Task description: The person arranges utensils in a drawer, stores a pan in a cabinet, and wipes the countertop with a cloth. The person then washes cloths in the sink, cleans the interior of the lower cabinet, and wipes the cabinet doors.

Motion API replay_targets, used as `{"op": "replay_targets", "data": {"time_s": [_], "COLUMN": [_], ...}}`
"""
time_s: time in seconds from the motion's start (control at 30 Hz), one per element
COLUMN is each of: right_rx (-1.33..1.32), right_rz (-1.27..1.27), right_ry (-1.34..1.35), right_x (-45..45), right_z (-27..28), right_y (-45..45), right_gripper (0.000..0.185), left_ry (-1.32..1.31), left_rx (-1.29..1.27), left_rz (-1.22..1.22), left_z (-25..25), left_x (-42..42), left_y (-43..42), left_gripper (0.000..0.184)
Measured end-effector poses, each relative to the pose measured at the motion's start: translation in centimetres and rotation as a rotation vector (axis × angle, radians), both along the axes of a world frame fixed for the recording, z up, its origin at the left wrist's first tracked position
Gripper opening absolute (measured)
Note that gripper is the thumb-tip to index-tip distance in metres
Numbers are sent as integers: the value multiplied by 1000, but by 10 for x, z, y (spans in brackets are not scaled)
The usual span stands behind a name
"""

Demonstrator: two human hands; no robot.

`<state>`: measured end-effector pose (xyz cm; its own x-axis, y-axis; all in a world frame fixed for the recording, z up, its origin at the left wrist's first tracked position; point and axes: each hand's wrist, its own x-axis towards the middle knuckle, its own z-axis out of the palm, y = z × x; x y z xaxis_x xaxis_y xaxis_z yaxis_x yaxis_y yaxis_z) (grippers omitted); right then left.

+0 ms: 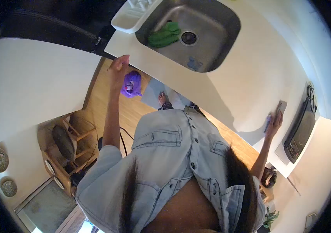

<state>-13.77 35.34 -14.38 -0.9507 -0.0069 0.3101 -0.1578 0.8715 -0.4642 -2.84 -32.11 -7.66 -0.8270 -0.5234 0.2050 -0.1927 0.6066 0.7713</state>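
Observation:
My left hand hangs over the floor just off the front edge of the white counter, fingers loosely bent, thumb apart, nothing visible in it. At the right part of the counter, my right hand grips a flat grey item that sticks out past its fingers. A small purple-and-white piece shows on its other side; whether the two are joined is unclear. A green cloth lies in the steel sink, left of the drain, and a small blue-grey thing lies near the sink's front wall.
A white rack stands left of the sink. Beyond my right hand is a black appliance with a cable. A purple bag sits on the floor below the counter. At the left are a white surface and wooden furniture.

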Motion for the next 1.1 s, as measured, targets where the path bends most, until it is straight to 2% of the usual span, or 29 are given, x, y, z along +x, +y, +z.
{"op": "replay_targets", "data": {"time_s": [0.07,0.13,0.17,0.23,0.3,0.4,0.47,0.53,0.7,0.8,0.87,0.93,1.0,1.03,1.1], "right_rx": [106,-23,-399,-136,-177,-161,-120,-124,-283,-137,-103,-25,-416,-686,-1238], "right_rz": [168,328,351,546,727,1007,1208,1293,1154,919,931,787,501,500,479], "right_ry": [109,103,33,32,-40,-78,-24,41,169,195,75,-5,-440,-584,-876], "right_x": [9,24,30,38,41,29,18,8,-23,-24,-31,-48,-99,-122,-160], "right_z": [0,11,-3,32,42,37,45,29,3,7,0,-9,-30,-18,11], "right_y": [-65,-155,-189,-275,-345,-440,-505,-570,-682,-652,-607,-554,-518,-514,-508], "right_gripper": [40,33,32,34,30,37,37,37,36,35,35,33,27,24,17], "left_ry": [-46,-61,-49,-48,-53,6,-15,-27,40,117,85,19,19,22,171], "left_rx": [-6,-14,-14,26,92,37,26,15,8,-99,-85,-60,4,33,-32], "left_rz": [-16,-18,-7,13,28,-99,-150,-213,-300,-308,-255,-215,-234,-243,-315], "left_z": [2,1,-4,-13,-16,-17,-8,2,16,16,8,7,-2,1,10], "left_x": [18,39,50,70,80,74,60,39,-13,-23,-17,-14,-26,-37,-75], "left_y": [-14,-36,-49,-72,-93,-109,-104,-101,-90,-94,-100,-101,-88,-81,-53], "left_gripper": [18,18,19,20,21,20,20,20,20,19,20,21,22,23,38]}}
